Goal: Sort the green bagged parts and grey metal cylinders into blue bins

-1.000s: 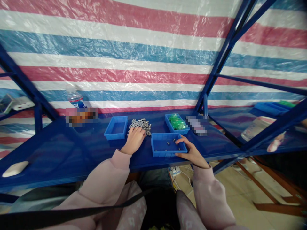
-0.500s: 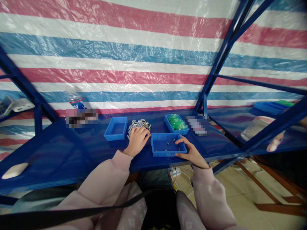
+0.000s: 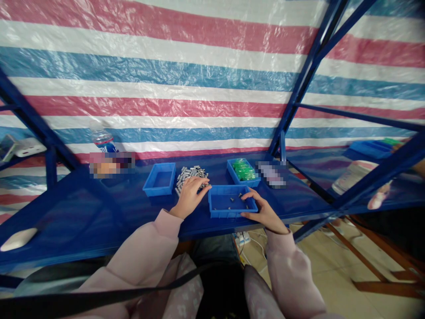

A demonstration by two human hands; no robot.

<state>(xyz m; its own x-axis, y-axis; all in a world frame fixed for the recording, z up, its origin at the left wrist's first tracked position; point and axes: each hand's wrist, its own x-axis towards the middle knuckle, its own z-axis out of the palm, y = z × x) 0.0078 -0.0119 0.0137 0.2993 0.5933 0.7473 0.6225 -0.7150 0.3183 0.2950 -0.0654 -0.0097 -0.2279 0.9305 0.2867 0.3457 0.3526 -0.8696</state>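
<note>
My left hand (image 3: 191, 195) hovers between a heap of small grey metal parts (image 3: 191, 172) and the front blue bin (image 3: 229, 213). Its thumb and forefinger are apart, their tips by the bin's left rim, and I see nothing between them. The right corner of this bin is in the grip of my right hand (image 3: 264, 210), with the thumb at the front wall and fingers over the rim. A few small dark parts (image 3: 232, 199) lie scattered on the bin floor. The heap is partly hidden behind my left fingers.
Left of the heap stands another blue bin (image 3: 159, 179). Behind the front bin is a blue bin of green plastic packets (image 3: 245, 169). A bottle (image 3: 105, 142) stands at the back left, a white rounded object (image 3: 18, 239) at the left edge. Blue frame posts (image 3: 295, 102) rise at the right.
My left hand's thumb and forefinger have spread a little, beside the bin's left rim. My right hand keeps its hold on the bin. The view has shifted slightly.
</note>
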